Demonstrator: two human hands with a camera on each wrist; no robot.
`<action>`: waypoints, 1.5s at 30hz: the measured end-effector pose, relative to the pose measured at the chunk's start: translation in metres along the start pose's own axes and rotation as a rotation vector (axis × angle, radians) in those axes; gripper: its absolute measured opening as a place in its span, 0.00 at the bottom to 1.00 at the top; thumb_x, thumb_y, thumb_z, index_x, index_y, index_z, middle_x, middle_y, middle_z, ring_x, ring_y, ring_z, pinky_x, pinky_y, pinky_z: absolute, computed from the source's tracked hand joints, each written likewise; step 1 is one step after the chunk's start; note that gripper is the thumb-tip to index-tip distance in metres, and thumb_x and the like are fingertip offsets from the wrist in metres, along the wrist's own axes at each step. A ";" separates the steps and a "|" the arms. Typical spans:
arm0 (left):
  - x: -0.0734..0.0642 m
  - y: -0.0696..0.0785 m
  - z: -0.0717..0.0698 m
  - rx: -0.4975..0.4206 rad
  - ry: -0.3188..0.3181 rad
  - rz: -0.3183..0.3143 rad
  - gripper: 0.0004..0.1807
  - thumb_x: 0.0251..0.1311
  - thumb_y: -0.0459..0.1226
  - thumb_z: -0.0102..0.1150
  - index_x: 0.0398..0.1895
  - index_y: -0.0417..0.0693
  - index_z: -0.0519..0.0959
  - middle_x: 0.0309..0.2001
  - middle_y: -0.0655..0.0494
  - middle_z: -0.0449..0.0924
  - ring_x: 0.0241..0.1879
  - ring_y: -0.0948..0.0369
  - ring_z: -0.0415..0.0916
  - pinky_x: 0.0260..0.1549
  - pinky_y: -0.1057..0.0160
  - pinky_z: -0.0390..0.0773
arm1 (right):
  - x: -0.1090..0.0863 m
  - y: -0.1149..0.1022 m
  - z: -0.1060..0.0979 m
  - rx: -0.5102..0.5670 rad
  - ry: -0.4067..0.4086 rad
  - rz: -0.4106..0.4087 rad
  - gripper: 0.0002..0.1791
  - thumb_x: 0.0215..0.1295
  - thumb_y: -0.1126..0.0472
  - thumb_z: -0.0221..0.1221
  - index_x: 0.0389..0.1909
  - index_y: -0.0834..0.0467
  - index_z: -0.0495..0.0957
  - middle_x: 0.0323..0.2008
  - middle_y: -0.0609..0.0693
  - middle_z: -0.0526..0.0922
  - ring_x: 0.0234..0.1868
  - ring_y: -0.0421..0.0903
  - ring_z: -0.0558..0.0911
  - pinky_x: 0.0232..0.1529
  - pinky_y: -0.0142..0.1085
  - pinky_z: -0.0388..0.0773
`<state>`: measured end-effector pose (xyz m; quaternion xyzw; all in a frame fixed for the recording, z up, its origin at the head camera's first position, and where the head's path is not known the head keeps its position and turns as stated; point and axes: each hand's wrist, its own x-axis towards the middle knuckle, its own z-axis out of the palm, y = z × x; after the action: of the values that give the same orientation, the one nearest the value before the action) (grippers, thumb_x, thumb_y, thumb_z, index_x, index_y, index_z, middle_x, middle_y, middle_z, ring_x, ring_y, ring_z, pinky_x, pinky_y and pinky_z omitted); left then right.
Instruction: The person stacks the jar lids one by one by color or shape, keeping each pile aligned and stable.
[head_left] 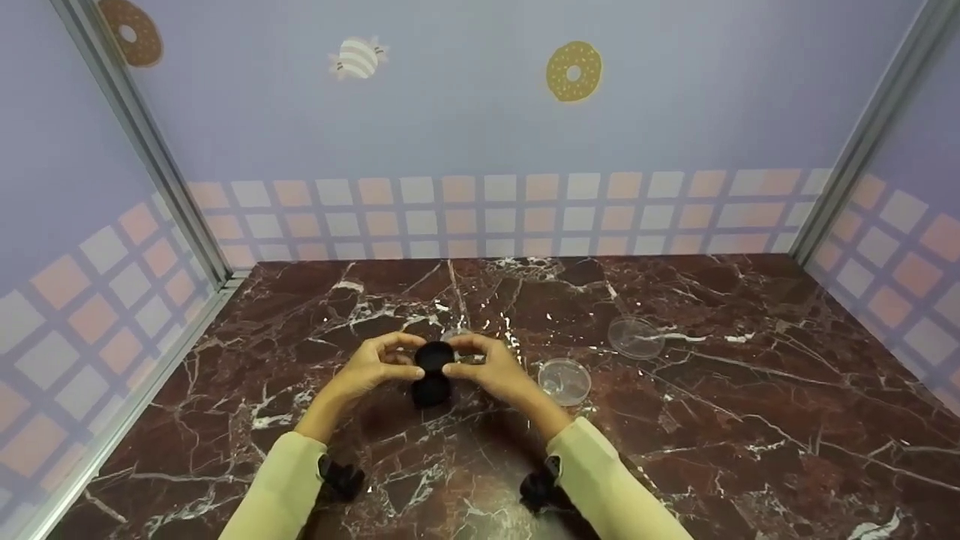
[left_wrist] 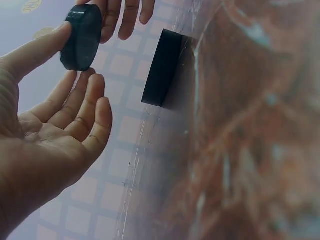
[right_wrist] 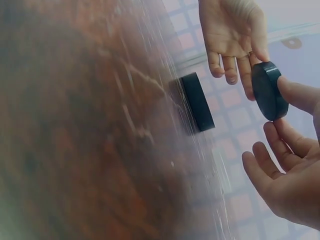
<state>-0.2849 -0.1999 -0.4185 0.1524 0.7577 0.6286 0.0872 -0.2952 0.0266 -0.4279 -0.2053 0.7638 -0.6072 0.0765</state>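
In the head view I count two hands, two black discs, and two transparent round dishes that are plainly seen. The left hand [head_left: 379, 367] and the right hand [head_left: 487, 364] hold one disc between them, the held black disc [head_left: 435, 355]; the thumb and fingertips of each hand are bent in to it. The second black disc [head_left: 431, 393] is partly covered by it. To the right of the hands are the nearer transparent dish [head_left: 564, 382] and the farther transparent dish [head_left: 636, 337], apart from each other on the marble table [head_left: 712, 435]. Another clear edge shows behind the fingers, but I cannot tell its shape. Only this view gives me these dishes, and three wall prints: two doughnuts and one candy.

The left wrist view shows me what the head view cannot: the held disc is in the air, with a gap to the second disc, which lies flat on the table. The left thumb presses its rim, and the remaining fingers are loosely curved.

The right wrist view shows the same two discs from the other side, with the right thumb on the rim and the lower fingers spread apart.
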 end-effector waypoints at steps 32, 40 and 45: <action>-0.001 -0.011 -0.004 0.191 -0.083 -0.071 0.30 0.45 0.26 0.68 0.54 0.25 0.72 0.45 0.38 0.81 0.30 0.66 0.74 0.29 0.73 0.76 | -0.005 0.014 0.021 -0.060 -0.039 0.084 0.25 0.57 0.67 0.64 0.57 0.62 0.75 0.60 0.63 0.76 0.58 0.57 0.76 0.61 0.49 0.74; 0.000 -0.013 -0.002 0.198 -0.077 -0.083 0.28 0.46 0.27 0.69 0.53 0.25 0.73 0.48 0.36 0.80 0.30 0.65 0.72 0.29 0.73 0.73 | -0.005 0.017 0.019 -0.091 -0.037 0.061 0.27 0.57 0.67 0.64 0.59 0.66 0.74 0.59 0.64 0.77 0.62 0.60 0.74 0.68 0.53 0.65; 0.000 -0.016 -0.002 0.169 -0.082 -0.081 0.28 0.45 0.26 0.69 0.52 0.24 0.73 0.42 0.45 0.81 0.27 0.67 0.71 0.26 0.74 0.73 | -0.006 0.016 0.019 -0.116 -0.041 0.061 0.27 0.56 0.66 0.64 0.59 0.66 0.73 0.59 0.63 0.77 0.62 0.60 0.74 0.68 0.53 0.65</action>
<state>-0.2879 -0.2046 -0.4338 0.1542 0.8094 0.5514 0.1304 -0.2861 0.0149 -0.4489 -0.1981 0.8018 -0.5551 0.0987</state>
